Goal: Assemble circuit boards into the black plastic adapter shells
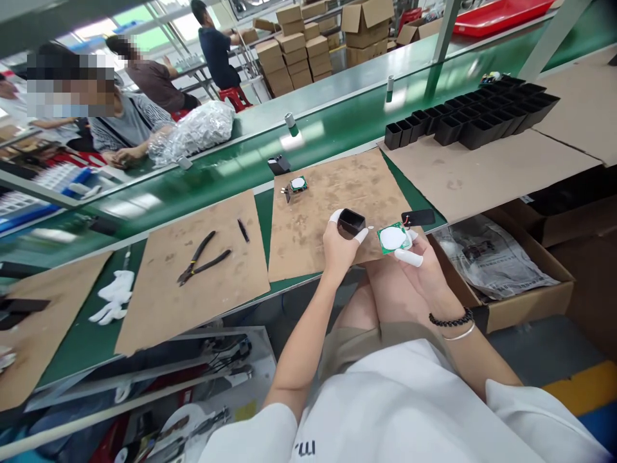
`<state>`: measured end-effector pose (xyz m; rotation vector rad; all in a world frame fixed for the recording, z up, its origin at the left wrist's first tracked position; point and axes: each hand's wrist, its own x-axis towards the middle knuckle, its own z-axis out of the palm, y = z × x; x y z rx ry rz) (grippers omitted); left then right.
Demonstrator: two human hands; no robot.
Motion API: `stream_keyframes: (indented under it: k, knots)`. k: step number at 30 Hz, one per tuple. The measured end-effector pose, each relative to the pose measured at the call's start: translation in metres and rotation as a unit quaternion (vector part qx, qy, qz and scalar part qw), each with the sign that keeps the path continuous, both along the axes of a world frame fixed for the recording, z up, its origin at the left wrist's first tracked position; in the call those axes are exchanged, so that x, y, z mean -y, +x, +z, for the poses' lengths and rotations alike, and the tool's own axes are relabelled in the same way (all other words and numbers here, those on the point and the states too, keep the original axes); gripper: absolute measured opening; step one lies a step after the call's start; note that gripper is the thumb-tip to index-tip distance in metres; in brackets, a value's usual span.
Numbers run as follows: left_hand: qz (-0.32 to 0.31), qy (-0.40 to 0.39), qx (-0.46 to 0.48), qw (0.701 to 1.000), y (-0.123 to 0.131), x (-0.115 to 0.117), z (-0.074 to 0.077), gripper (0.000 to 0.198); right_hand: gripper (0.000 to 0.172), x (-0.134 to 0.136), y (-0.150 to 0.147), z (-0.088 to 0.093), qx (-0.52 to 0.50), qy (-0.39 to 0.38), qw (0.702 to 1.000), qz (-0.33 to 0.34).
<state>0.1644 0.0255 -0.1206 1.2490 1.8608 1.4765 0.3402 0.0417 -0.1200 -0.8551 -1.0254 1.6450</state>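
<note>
My left hand (340, 247), with white covers on its fingertips, is closed round a small black open box (351, 222) above the cardboard sheet (308, 251). To its right, my right hand (424, 257) grips a green circuit board (393, 238) by its right side. A white round pad covers the middle of the board. Thin red wires run from it to a flat black piece (418, 217) behind the fingers. Farther back on the cardboard lies another green board (298, 184) with a white pad and small parts beside it.
Black-handled cutters (202, 258) and a black pen-like tool (243, 230) lie on the left cardboard. Many black boxes (486, 119) stand at the right back. White gloves (116, 296) lie far left. A carton (525, 302) holds newspaper. People sit across the green line.
</note>
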Motion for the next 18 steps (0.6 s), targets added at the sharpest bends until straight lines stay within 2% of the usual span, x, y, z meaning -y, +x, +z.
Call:
stream_keyframes:
  k: [2, 5, 9, 11, 13, 18]
  knots:
    - [-0.042, 0.038, 0.026, 0.998, 0.001, 0.008, 0.005, 0.067, 0.058, 0.008, -0.003, 0.01, 0.009, 0.04, 0.999, -0.013]
    - [-0.138, 0.074, 0.049, 0.986, -0.003, 0.03, 0.023, 0.069, 0.06, 0.023, -0.001, 0.038, 0.039, 0.153, 0.987, -0.014]
    - [-0.201, 0.106, 0.044, 0.973, 0.0, 0.062, 0.057, 0.067, 0.045, 0.04, 0.0, 0.071, 0.091, 0.281, 0.955, -0.001]
    - [-0.209, 0.125, 0.023, 0.97, 0.002, 0.073, 0.071, 0.062, 0.04, 0.044, 0.0, 0.076, 0.093, 0.322, 0.942, 0.022]
    - [-0.215, 0.139, -0.004, 0.967, 0.004, 0.08, 0.08, 0.056, 0.045, 0.045, 0.0, 0.075, 0.089, 0.356, 0.93, 0.037]
    - [-0.244, 0.15, -0.03, 0.958, 0.001, 0.087, 0.089, 0.054, 0.054, 0.045, 0.008, 0.075, 0.099, 0.359, 0.926, 0.058]
